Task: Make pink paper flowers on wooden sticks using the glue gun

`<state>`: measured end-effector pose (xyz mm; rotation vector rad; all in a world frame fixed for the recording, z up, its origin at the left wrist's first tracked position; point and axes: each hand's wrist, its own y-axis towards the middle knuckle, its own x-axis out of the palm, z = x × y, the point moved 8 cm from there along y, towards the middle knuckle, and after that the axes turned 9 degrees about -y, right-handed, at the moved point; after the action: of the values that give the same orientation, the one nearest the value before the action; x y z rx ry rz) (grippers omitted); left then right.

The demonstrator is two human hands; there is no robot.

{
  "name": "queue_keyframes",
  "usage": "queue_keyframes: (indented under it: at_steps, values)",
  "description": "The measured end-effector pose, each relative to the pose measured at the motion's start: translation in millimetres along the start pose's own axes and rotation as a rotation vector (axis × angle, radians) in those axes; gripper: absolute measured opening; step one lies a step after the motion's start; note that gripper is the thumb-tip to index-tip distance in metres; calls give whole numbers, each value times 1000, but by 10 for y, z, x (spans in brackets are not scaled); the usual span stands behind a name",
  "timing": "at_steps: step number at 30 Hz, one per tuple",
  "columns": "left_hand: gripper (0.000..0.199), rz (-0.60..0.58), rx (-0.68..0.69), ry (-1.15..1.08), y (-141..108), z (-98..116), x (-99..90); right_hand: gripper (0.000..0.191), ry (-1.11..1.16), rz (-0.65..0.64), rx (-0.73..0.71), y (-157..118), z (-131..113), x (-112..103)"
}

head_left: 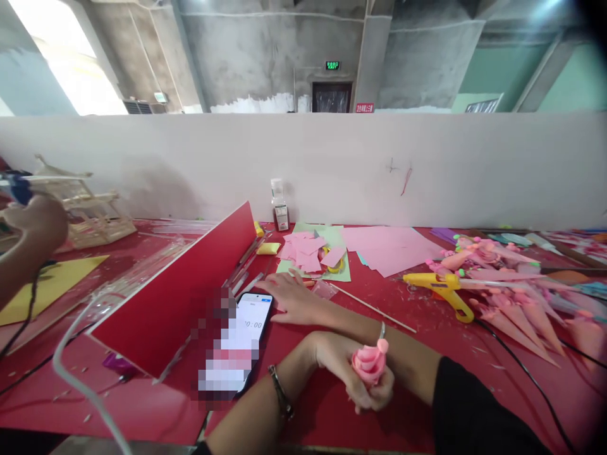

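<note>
My left hand [337, 357], with a bracelet on its wrist, is closed around a pink paper rose [368, 363]. A small pink ball on a pale stalk sticks up beside the petals. My right arm crosses beyond the left one. At its end my right hand [294, 298] reaches leftward, fingers stretched out low over the table, with nothing visible in them. It is nearest to the top of a phone [253, 322], whose screen is partly blurred out. Pink paper pieces [303, 248] lie just beyond on a green sheet [345, 265].
A yellow glue gun [441, 287] and several pink paper cones [515, 322] lie right. A thin stick [374, 306] rests mid-table. A red board [190, 303] stands left; past it, another person's hand [40, 221] works near a wooden model [99, 221]. A bottle [281, 215] stands behind.
</note>
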<state>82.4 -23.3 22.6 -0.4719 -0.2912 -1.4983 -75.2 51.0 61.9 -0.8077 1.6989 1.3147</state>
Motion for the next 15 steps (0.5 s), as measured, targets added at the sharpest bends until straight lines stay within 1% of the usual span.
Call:
queue_keyframes:
  at_steps: [2, 4, 6, 8, 10, 12, 13, 15]
  values:
    - [39, 63, 29, 9, -21, 24, -38, 56, 12, 59, 77, -67, 211, -189]
    - [38, 157, 71, 34, -26, 47, -98, 38, 34, 145, 250, -200, 516, -395]
    - [36, 281, 137, 41, -31, 73, -189, 29, 91, 149, 367, -363, 734, -477]
    - [33, 410, 213, 18, -53, 96, -295, 32, 136, 107, 396, -506, 810, -453]
    - [30, 527, 294, -7, -103, 126, -400, 36, 155, 22, 394, -616, 811, -336]
    - [27, 627, 374, -22, -172, 167, -489, 33, 161, -43, 408, -697, 818, -204]
    - [26, 664, 408, -23, -206, 190, -523, 33, 161, -48, 416, -727, 830, -160]
    - [24, 731, 469, -14, -271, 238, -576, 37, 164, -16, 428, -772, 865, -124]
